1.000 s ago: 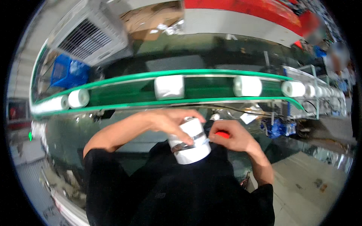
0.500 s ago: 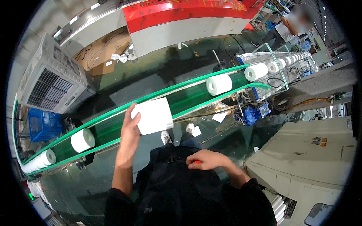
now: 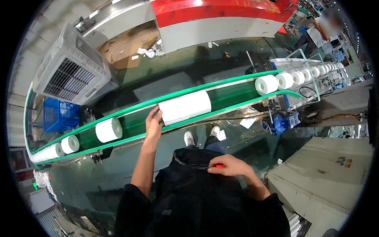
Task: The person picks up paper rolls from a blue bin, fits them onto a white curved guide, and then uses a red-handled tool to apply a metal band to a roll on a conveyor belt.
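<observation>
Belt's left end: a packed row of white rolls (image 3: 47, 153), then two separate ones on the green conveyor (image 3: 136, 121), the nearer of these well apart from your fingers.
Left forearm: it rises nearly upright from the lower edge, leaning a little right as it reaches over the near rail.
Left hand (image 3: 153, 123): fingers loosely extended and pointing up, not curled round anything, with the tips at the left end of the long roll; whether they press on it or only meet its edge is hard to tell from above.
Long roll (image 3: 185, 107): lying on its side on the belt, about midway along, just right of your left fingertips.
Right hand (image 3: 229, 165): drawn in before your dark shirt, knuckles up, fingers clenched leftward round a small red object (image 3: 220, 166), mostly hidden.
Right forearm: slanting up and left from your bent elbow.
Belt's right end: another roll (image 3: 266, 85), with more trailing behind.
</observation>
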### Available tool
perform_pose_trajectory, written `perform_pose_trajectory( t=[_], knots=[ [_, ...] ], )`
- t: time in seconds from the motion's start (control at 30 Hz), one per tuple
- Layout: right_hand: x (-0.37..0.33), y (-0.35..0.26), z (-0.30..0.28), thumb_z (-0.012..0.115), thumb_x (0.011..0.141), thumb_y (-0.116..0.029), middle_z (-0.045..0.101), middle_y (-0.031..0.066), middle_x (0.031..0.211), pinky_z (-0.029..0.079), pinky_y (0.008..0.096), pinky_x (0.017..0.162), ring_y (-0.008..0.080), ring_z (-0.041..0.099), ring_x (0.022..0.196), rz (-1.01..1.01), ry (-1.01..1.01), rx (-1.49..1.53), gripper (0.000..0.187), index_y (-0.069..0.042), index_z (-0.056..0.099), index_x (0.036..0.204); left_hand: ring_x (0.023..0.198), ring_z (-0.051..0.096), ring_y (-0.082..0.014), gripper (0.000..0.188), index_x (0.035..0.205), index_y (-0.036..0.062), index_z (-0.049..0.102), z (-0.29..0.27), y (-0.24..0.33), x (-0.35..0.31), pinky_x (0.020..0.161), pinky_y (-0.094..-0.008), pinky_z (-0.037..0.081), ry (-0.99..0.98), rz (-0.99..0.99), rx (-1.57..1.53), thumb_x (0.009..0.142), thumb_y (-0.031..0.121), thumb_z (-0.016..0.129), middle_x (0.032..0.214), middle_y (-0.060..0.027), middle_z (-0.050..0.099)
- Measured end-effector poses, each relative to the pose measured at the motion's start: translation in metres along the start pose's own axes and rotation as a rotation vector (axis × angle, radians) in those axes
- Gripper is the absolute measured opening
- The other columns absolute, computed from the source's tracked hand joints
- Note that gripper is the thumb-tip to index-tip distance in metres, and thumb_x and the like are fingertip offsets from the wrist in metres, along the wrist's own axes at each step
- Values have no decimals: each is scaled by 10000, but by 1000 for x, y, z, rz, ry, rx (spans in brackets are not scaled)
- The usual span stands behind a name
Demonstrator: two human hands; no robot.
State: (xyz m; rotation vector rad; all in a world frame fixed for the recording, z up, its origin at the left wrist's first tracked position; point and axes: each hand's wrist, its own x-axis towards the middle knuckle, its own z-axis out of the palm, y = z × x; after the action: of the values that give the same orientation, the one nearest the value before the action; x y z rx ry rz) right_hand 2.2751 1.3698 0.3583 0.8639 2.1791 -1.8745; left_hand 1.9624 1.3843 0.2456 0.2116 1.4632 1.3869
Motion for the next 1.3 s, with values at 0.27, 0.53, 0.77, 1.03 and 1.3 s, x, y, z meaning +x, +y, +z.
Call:
perform_pose_trajectory(
  t=[0.27, 0.53, 0.77, 1.03, 1.3],
  knots=[
    [6, 2, -2, 558, 927, -295, 640, 98, 786, 471, 342, 691, 217, 628, 744, 26, -58, 53, 273, -38, 640, 889, 1048, 565, -319, 352, 1201, -36, 539, -21, 33, -41, 936, -417, 431, 567, 909, 813, 866, 58, 590, 1133, -193, 581],
    [7, -2, 1, 559, 935, -253, 615, 60, 751, 460, 291, 655, 144, 593, 702, 5, -136, 162, 249, -25, 639, 994, 1036, 589, -198, 495, 1283, -28, 469, 65, -20, -7, 896, -307, 456, -234, 214, 258, 877, 190, 649, 1126, -167, 625],
    [3, 9, 9, 614, 917, -224, 651, 47, 825, 472, 259, 664, 109, 589, 723, 7, -58, 271, 236, -2, 664, 980, 986, 575, -245, 578, 1269, -104, 423, 70, -16, 22, 876, -363, 437, 205, 31, 253, 879, 257, 649, 1081, -171, 617],
    [2, 25, 12, 623, 916, -190, 650, 19, 819, 474, 248, 683, 86, 578, 745, 69, -7, 452, 192, -11, 677, 957, 951, 608, -269, 414, 1136, -17, 569, 2, 98, -83, 854, -418, 486, 106, 263, -837, 952, 318, 411, 1047, -152, 629],
    [31, 14, 2, 614, 925, -203, 653, 17, 824, 465, 248, 681, 79, 566, 734, 10, -15, 395, 203, -16, 681, 968, 684, 616, -202, 449, 997, 43, 637, 26, 131, -98, 654, -338, 501, 108, 407, -908, 933, 453, 465, 754, -80, 644]
  ],
)
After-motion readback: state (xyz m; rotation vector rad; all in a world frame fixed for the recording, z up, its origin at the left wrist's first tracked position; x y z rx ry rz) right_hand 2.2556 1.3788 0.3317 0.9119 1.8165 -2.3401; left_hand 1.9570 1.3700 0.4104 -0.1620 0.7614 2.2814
